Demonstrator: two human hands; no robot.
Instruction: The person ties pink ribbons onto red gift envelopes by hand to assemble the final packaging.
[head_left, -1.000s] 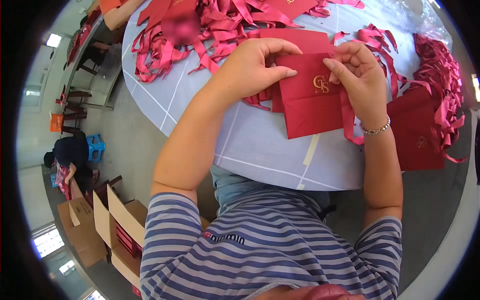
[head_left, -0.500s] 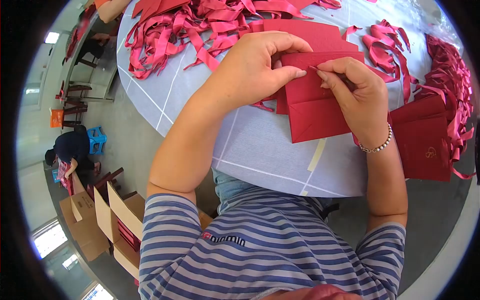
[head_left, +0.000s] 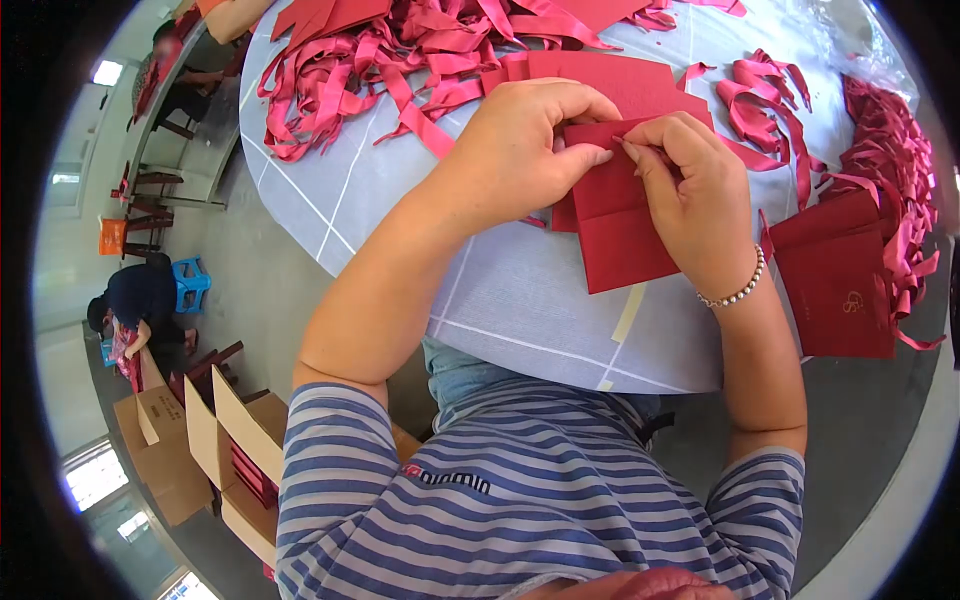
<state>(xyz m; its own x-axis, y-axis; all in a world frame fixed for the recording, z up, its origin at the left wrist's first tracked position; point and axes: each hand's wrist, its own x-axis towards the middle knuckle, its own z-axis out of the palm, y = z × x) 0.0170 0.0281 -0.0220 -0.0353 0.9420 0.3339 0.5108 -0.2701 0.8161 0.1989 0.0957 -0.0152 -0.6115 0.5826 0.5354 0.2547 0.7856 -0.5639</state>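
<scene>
A small red paper bag (head_left: 628,235) is held tilted over the near part of the table. My left hand (head_left: 535,150) grips its upper left edge, with the thumb on the front face and the fingers behind. At the upper part of that face, my right hand (head_left: 695,185) pinches thumb and forefinger together. What lies between those fingertips is too small to make out. Behind the bag are more flat red paper bags (head_left: 620,80), partly covered by my hands. A loose ribbon end (head_left: 766,235) shows beside my right wrist.
Pink-red ribbons (head_left: 340,90) are heaped at the far left of the table (head_left: 520,300). Finished-looking bags with ribbons (head_left: 835,290) are piled at the right edge. Open cardboard boxes (head_left: 235,430) stand on the floor at left. Another person (head_left: 140,295) sits beyond, near a blue stool (head_left: 190,285).
My right hand has moved slightly left and up against the bag, closer to my left thumb. The bag has turned a little, and my left hand keeps its grip.
</scene>
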